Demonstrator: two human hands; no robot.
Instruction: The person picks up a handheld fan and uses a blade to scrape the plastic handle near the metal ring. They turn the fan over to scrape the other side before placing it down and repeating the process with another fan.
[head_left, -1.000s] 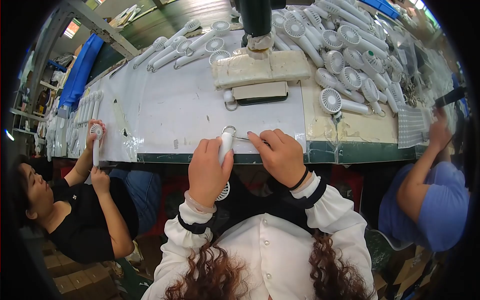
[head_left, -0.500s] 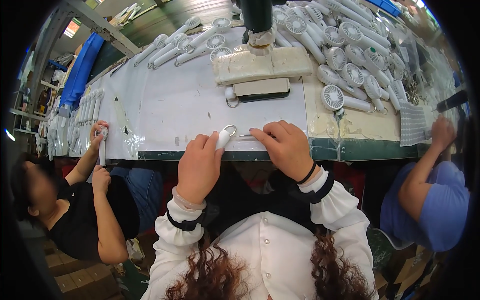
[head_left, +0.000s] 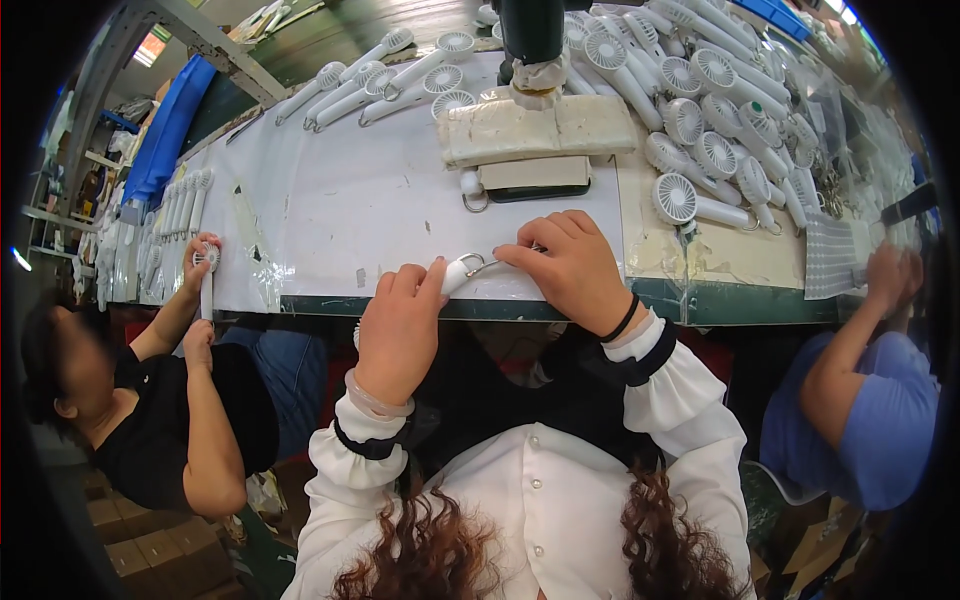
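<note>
At the table's near edge, my left hand (head_left: 400, 320) is closed round a white handheld fan (head_left: 455, 277), most of which it hides. A metal ring (head_left: 470, 262) sits at the fan's exposed handle end. My right hand (head_left: 572, 270) pinches a thin metal tool (head_left: 487, 266), its kind mostly covered by the fingers. The tool's tip reaches the ring. Just beyond my hands, another white piece with a metal ring (head_left: 475, 200) lies beside a dark green-edged block (head_left: 540, 192), under a wrapped pad (head_left: 540, 130).
Many white handheld fans (head_left: 715, 155) are heaped at the back right, more (head_left: 365, 85) at the back left. A dark post (head_left: 530, 35) rises behind the pad. One co-worker (head_left: 200, 400) holds a fan at left; another (head_left: 850, 390) works at right beside a grey sheet (head_left: 832, 255).
The metal tool in my right hand has moved left and now meets the ring on the fan. The ring has tilted slightly. My left hand keeps its grip.
</note>
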